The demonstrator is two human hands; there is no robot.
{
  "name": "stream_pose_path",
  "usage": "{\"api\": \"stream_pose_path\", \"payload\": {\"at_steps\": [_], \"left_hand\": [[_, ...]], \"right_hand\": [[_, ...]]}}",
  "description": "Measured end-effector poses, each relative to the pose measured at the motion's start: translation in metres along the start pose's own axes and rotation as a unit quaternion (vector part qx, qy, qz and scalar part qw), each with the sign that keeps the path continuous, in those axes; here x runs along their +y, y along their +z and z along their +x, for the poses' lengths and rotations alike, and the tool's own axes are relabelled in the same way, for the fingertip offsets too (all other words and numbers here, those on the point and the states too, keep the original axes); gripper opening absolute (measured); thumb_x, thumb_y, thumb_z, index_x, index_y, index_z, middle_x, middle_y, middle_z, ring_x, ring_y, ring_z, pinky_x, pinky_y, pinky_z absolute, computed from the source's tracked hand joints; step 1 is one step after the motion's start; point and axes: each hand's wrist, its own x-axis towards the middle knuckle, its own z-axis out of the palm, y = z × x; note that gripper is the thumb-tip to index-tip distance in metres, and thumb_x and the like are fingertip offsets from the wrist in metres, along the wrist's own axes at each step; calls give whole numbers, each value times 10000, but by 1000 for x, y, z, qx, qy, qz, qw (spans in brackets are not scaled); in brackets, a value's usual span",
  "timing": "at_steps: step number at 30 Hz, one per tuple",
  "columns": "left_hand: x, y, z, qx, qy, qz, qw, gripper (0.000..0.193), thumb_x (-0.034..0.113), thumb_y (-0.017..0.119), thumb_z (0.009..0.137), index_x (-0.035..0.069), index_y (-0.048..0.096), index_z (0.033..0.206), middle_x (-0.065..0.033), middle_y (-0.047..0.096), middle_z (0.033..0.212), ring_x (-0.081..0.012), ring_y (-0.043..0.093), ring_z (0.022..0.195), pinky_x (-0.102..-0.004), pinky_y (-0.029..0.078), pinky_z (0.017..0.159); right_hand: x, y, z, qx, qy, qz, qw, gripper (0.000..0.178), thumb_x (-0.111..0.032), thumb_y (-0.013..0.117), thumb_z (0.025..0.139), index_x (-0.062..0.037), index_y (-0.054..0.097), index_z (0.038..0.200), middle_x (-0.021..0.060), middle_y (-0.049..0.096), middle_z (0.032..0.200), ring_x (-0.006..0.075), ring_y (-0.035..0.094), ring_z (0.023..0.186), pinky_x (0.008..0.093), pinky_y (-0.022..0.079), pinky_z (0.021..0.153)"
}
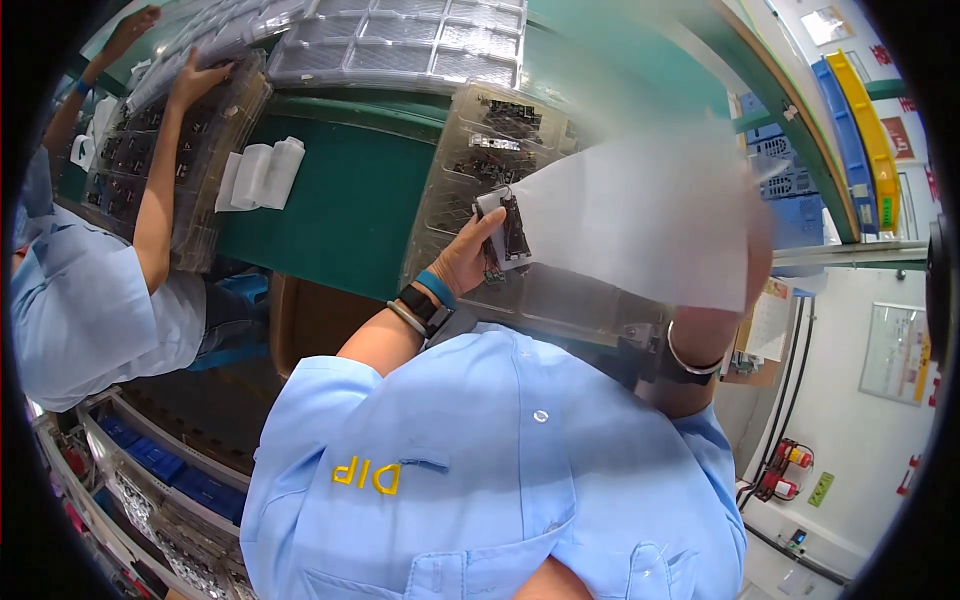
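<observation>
My left hand [467, 254] is closed on a dark circuit board [514, 228], its thumb over a pale backing piece beside the board. A large white sheet [640, 225] spreads in the air from the board toward the right, blurred by motion. At the sheet's far right edge is my right hand [757, 245], smeared and partly hidden behind it; it appears to grip the sheet. Beneath both lies a clear plastic tray [430, 215] with compartments, several circuit boards in its far part. The sheet covers much of the tray's right side.
Stacked clear divided trays [400, 45] stand at the back. Folded white sheets [262, 175] lie on the green table [330, 215]. At the left a co-worker's arm [155, 215] reaches over another tray [205, 215] of parts. Blue crates [785, 170] are at the right.
</observation>
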Motion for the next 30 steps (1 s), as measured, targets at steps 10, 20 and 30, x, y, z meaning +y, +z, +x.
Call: {"api": "stream_pose_path", "payload": {"at_steps": [10, 20, 30], "left_hand": [[6, 5, 0, -15, 37, -20, 999, 556, 377, 661, 872, 168, 432, 1334, -5, 576, 1190, -143, 586, 1072, -361, 536, 835], [-2, 10, 6, -68, 24, -31, 997, 621, 377, 654, 879, 182, 375, 1398, 9, 523, 1251, -142, 535, 1110, -369, 482, 915], [-23, 10, 17, -52, 15, 40, 998, 690, 344, 679, 858, 128, 310, 1399, -53, 510, 1223, -168, 537, 1102, -377, 476, 921]], "right_hand": [[-32, -13, 4, 87, -112, -188, 972, 397, -207, 510, 966, 48, 469, 1267, 164, 612, 1065, 185, 638, 848, 270, 555, 686], [-53, 13, -9, 47, -241, -391, 887, 414, -213, 550, 932, 17, 454, 1261, 126, 590, 1124, 201, 613, 969, 300, 527, 787], [-41, 62, -10, 19, -303, -502, 810, 404, -225, 560, 924, 9, 479, 1242, 124, 598, 1118, 209, 614, 975, 305, 525, 796]]}}
